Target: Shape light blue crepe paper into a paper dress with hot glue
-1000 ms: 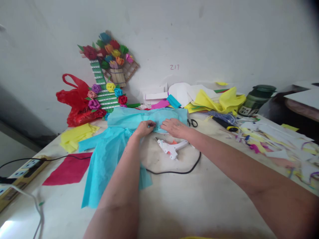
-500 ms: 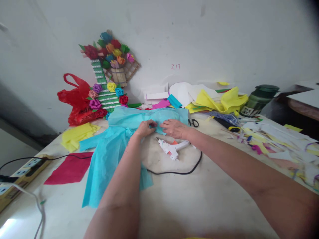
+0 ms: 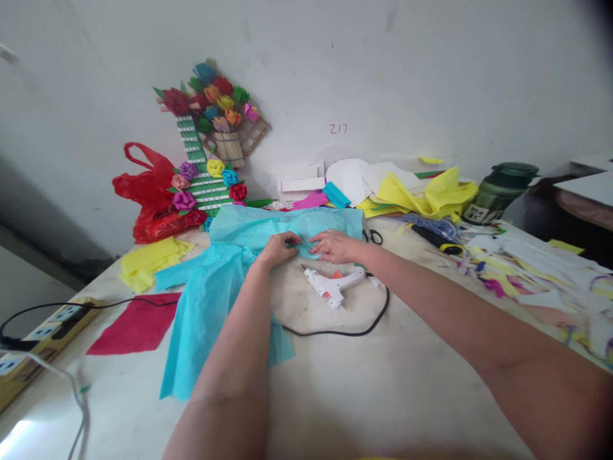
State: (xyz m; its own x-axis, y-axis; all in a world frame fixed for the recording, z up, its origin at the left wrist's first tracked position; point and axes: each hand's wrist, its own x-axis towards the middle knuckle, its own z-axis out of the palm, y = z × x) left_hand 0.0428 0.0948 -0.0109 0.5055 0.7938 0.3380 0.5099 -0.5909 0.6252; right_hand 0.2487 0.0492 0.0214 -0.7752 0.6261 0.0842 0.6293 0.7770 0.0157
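A light-blue crepe paper garment shape (image 3: 205, 313) lies on the table, with a wide sheet across its top and long pieces hanging toward me on the left. At the sheet's front edge, my left hand (image 3: 280, 249) has its fingers curled on the paper. Close to its right, my right hand (image 3: 335, 246) pinches the same edge with bent fingers; the fingertips are partly hidden. Just below both hands a white hot glue gun (image 3: 331, 285) lies on its side, nozzle toward the left. Its black cord (image 3: 335, 332) loops in front.
Scissors (image 3: 375, 237) lie beyond my right wrist. A craft knife (image 3: 435, 239), paper scraps (image 3: 522, 281) and a green bottle (image 3: 498, 193) are on the right. On the left are red paper (image 3: 134, 324), yellow paper (image 3: 153, 260) and a power strip (image 3: 48, 345). Paper flowers (image 3: 220, 96) stand behind.
The right-hand fingers have shifted slightly on the blue paper. The left hand stays almost in place, and the glue gun has not moved.
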